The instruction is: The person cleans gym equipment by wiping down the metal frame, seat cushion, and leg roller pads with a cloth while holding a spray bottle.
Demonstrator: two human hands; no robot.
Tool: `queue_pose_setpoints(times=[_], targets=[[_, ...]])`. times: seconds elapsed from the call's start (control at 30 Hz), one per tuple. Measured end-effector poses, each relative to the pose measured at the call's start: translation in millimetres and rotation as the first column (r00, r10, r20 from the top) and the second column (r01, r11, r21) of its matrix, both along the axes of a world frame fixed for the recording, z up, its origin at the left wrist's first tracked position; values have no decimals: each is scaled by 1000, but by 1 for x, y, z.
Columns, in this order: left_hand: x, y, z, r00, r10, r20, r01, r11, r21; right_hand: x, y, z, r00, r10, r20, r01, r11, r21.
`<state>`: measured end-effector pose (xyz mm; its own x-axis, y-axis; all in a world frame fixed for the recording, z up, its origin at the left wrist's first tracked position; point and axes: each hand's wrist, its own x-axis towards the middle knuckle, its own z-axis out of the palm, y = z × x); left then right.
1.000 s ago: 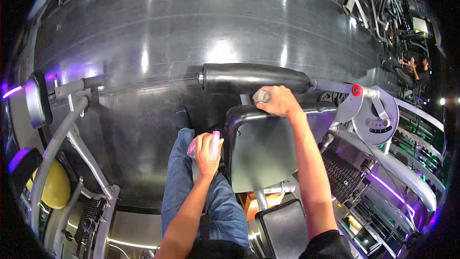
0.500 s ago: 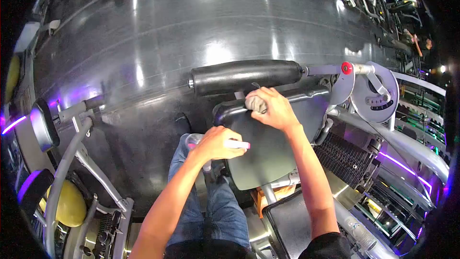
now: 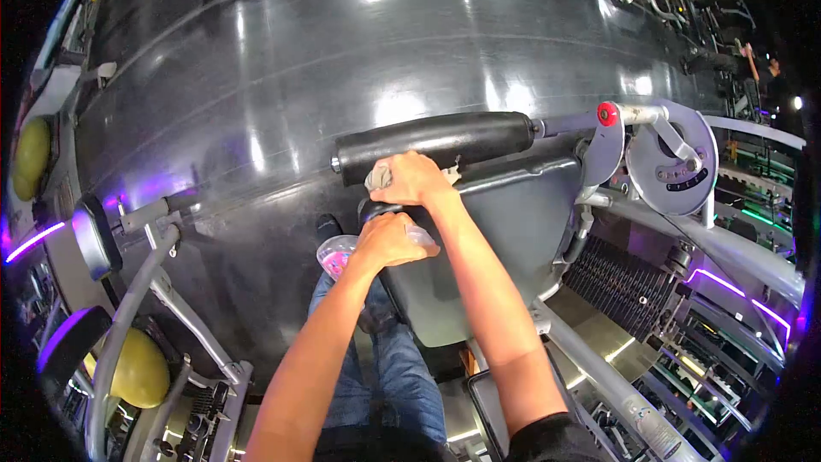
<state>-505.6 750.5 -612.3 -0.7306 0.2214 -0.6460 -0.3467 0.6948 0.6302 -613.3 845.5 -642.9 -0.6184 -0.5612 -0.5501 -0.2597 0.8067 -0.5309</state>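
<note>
My right hand (image 3: pixel 412 178) is closed on a crumpled grey-white cloth (image 3: pixel 378 176), at the left end of the seat pad's far edge, close to the black roller pad (image 3: pixel 479 137). Part of the cloth also sticks out on the right side of the hand. My left hand (image 3: pixel 389 242) is wrapped around a clear spray bottle (image 3: pixel 335 253) with pink on it. The bottle's base points left, and its head is mostly hidden by the fingers. Beneath both forearms lies the black padded seat (image 3: pixel 505 235); whether the left hand touches it I cannot tell.
Right of the seat are a round grey adjustment plate (image 3: pixel 676 167), a red-capped pivot (image 3: pixel 607 114) and a weight stack (image 3: pixel 616 282). Another machine's grey frame (image 3: pixel 128 316) and a yellow ball (image 3: pixel 141 368) stand at the left. Dark shiny floor (image 3: pixel 299 60) stretches ahead.
My right hand has slid left along the pad's far edge with the cloth. The left hand has risen slightly and turned, showing more of the bottle's base and less of its head.
</note>
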Motion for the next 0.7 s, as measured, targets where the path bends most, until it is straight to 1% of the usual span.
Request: queue_pose_setpoints(times=[0.03, 0.07, 0.13, 0.2, 0.27, 0.33, 0.37, 0.4, 0.47, 0.5, 0.53, 0.57, 0.6, 0.67, 0.7], targets=[[1, 3, -4, 998, 59, 34, -59, 998, -15, -1, 6, 1, 1000, 12, -13, -13, 999, -39], [1, 4, -8, 998, 55, 31, -54, 998, -22, -5, 15, 3, 1000, 8, -15, -9, 999, -46], [-7, 5, -4, 978, 7, 209, -15, 999, 39, -16, 36, 12, 998, 50, 47, -48, 998, -38], [-9, 8, -6, 978, 9, 209, -9, 1000, -2, -32, 60, 26, 995, 94, 23, -96, 991, 91], [-16, 10, 2, 955, 76, 288, -76, 997, -10, -45, 89, 27, 995, 88, -50, -75, 973, 219], [-19, 11, 1, 955, 90, 281, -92, 996, -8, -61, 114, 20, 998, 42, -56, -23, 950, 310], [-19, 12, 1, 955, 106, 276, -109, 994, -4, -65, 124, 10, 995, 25, -98, 9, 945, 326], [-18, 13, 2, 953, 109, 282, -111, 994, -9, -67, 123, 8, 995, 27, -92, 4, 947, 322], [-20, 16, 5, 959, 145, 242, -133, 989, -64, -72, 116, 4, 999, -28, 30, 18, 957, 288], [-19, 17, 2, 959, 150, 241, -137, 988, -69, -66, 105, -1, 999, -8, 36, -2, 965, 263], [-16, 19, -3, 954, 189, 233, -174, 981, -81, -57, 93, -11, 999, 45, 11, -46, 962, 270], [-15, 20, -6, 948, 226, 224, -210, 973, -92, -50, 80, -11, 997, 73, 20, -75, 965, 250], [-16, 21, -5, 948, 229, 221, -212, 972, -97, -42, 71, -11, 996, 77, 35, -82, 979, 184], [-17, 22, -1, 937, 261, 233, -239, 963, -122, -30, 63, -11, 1000, 26, 1, -26, 988, 155], [-19, 21, 1, 930, 253, 267, -233, 967, -104, -29, 66, -10, 1000, 22, 5, -23, 989, 149]])
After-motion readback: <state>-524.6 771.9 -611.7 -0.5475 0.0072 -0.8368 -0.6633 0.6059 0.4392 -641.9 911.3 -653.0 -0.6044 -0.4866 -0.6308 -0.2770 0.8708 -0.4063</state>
